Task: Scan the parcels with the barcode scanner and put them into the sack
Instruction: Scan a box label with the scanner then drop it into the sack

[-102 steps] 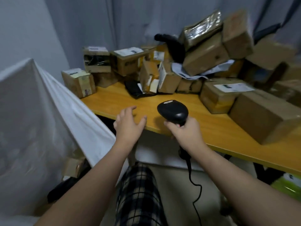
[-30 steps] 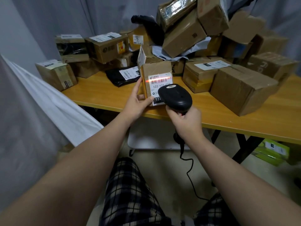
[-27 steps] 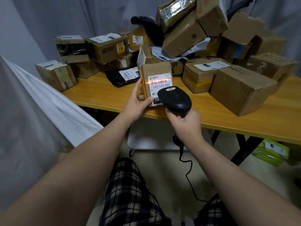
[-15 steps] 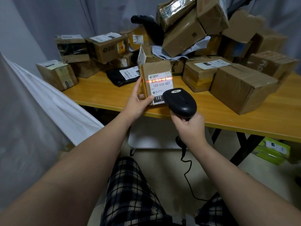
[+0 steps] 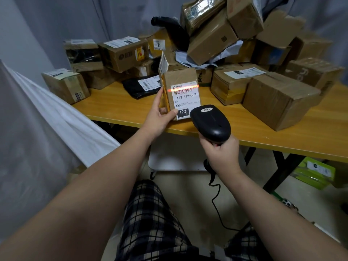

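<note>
Head view: small box (image 5: 179, 85) held upright at near edge of table (image 5: 116, 112) by left hand (image 5: 158, 117), thumb pressed on label corner, fingers wrapped round side. Scanner (image 5: 211, 123) gripped in closed right hand (image 5: 220, 153), aimed at label (image 5: 186, 100). Red beam laid across barcode. Box best kept steady, label square to scanner, thumb kept clear of bars. Beam to be held full width until read is confirmed. Sack (image 5: 37, 129) open at left, near, for drop afterwards.

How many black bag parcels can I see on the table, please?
2. One, the flat bag, lies on the table beyond the left hand. The other, the upper bag, sits high in the pile at the back. More may be hidden under boxes.
</note>
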